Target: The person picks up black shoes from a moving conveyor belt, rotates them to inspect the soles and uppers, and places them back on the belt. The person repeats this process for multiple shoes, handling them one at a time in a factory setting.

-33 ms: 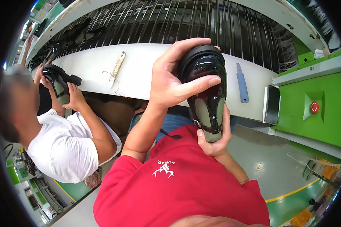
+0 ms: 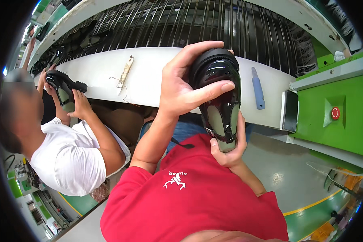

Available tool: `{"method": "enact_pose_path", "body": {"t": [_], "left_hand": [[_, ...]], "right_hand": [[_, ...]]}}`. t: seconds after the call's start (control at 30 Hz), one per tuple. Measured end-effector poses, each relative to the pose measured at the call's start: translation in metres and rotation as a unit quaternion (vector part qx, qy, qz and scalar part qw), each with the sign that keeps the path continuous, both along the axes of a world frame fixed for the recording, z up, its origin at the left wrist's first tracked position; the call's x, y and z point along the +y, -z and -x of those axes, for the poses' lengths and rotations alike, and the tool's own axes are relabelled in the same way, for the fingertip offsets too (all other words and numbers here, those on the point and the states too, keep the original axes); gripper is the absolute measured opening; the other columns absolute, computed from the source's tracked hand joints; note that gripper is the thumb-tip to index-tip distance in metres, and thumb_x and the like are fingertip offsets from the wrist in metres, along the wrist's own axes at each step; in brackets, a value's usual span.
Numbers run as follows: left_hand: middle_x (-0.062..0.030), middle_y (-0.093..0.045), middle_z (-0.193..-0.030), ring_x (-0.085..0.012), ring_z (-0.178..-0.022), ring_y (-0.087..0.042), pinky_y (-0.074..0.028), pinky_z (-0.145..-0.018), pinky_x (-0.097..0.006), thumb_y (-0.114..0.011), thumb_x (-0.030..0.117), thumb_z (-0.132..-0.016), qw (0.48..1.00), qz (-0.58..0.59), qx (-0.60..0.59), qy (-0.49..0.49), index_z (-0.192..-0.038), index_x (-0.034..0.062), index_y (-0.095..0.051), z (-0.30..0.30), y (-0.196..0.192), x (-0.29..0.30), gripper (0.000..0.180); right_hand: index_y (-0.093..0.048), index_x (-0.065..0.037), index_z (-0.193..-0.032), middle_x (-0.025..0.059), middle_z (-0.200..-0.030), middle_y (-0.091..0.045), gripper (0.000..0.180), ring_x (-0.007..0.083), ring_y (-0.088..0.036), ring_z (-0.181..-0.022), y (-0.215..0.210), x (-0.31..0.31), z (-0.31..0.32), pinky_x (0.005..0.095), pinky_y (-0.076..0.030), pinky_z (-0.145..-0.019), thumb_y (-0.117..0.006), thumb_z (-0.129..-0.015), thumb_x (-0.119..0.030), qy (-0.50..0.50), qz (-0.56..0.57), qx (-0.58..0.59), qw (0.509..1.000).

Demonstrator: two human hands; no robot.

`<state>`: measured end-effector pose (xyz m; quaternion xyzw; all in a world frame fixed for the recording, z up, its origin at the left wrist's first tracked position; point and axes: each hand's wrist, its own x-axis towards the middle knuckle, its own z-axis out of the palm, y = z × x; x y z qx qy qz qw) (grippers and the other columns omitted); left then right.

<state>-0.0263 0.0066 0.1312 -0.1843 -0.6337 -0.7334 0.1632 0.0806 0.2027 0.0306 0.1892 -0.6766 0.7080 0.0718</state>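
A glossy black shoe [image 2: 220, 72] with a chunky ridged sole is held in front of my chest, its toe end pointing away from me. Inside it is a grey-green shoe last [image 2: 226, 147], visible through the openings and at the heel end. My left hand [image 2: 180, 90] is closed round the toe end, thumb across the upper and fingers over the sole edge. Around the heel end, my right hand [image 2: 234, 150] grips from below, with its thumb beside the last. The underside of the shoe is hidden.
A blue-handled knife [image 2: 258, 89] and a tool wrapped in pale, frayed material [image 2: 126, 74] lie on the white worktop [image 2: 149, 64]. Metal rollers [image 2: 165, 28] run behind it. At right stands a green machine panel with a red button [image 2: 335, 113]. A co-worker [image 2: 68, 157] at left holds a similar shoe [image 2: 62, 86].
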Motion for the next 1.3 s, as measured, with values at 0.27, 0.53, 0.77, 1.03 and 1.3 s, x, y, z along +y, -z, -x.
{"method": "enact_pose_path", "body": {"t": [0.27,0.53,0.77,1.03,1.3], "left_hand": [[-0.02,-0.078,-0.128,-0.0232,-0.115,-0.077,-0.063,-0.103,-0.037,-0.097,0.006,-0.081,1.0,0.02,0.006,-0.011,-0.144,-0.0064,-0.064,-0.002,0.001,0.001,0.072],[-0.0211,-0.078,-0.129,-0.0232,-0.114,-0.077,-0.062,-0.103,-0.037,-0.096,0.005,-0.082,1.0,0.024,0.006,-0.005,-0.144,-0.0085,-0.063,-0.001,0.001,0.0,0.072],[-0.02,-0.078,-0.126,-0.0226,-0.113,-0.077,-0.062,-0.102,-0.036,-0.096,0.004,-0.082,1.0,0.02,0.0,-0.008,-0.145,-0.0083,-0.063,-0.002,0.0,0.002,0.072],[-0.0163,-0.079,-0.122,-0.0198,-0.109,-0.077,-0.061,-0.099,-0.033,-0.093,0.005,-0.087,1.0,0.013,0.006,-0.026,-0.149,-0.0056,-0.064,-0.006,-0.002,0.01,0.069],[-0.0119,-0.08,-0.117,-0.0166,-0.106,-0.076,-0.059,-0.097,-0.031,-0.088,0.008,-0.093,0.995,0.077,0.041,-0.039,-0.146,-0.0022,-0.069,-0.008,-0.007,0.007,0.057]], "right_hand": [[-0.034,0.018,-0.164,0.0314,-0.152,-0.054,0.101,0.0407,-0.06,-0.137,-0.004,0.002,0.003,0.0449,-0.051,-0.114,-0.073,-0.073,-0.003,0.011,-0.037,0.041,0.998],[-0.037,0.016,-0.164,0.0311,-0.151,-0.055,0.099,0.0393,-0.062,-0.135,-0.007,0.002,0.01,0.0444,-0.052,-0.114,-0.073,-0.073,-0.004,0.024,-0.053,0.089,0.994],[-0.038,0.017,-0.164,0.0309,-0.15,-0.055,0.1,0.0394,-0.063,-0.134,-0.006,0.003,0.01,0.0442,-0.051,-0.113,-0.074,-0.073,-0.002,0.022,-0.045,0.082,0.995],[-0.036,0.016,-0.165,0.0296,-0.149,-0.055,0.101,0.0384,-0.062,-0.134,-0.007,0.005,0.011,0.0442,-0.05,-0.114,-0.073,-0.073,-0.003,0.021,-0.048,0.077,0.996],[-0.039,0.015,-0.163,0.0301,-0.147,-0.058,0.098,0.041,-0.063,-0.133,-0.011,0.007,0.011,0.0443,-0.051,-0.114,-0.074,-0.073,0.0,0.031,-0.052,0.067,0.996]]}}
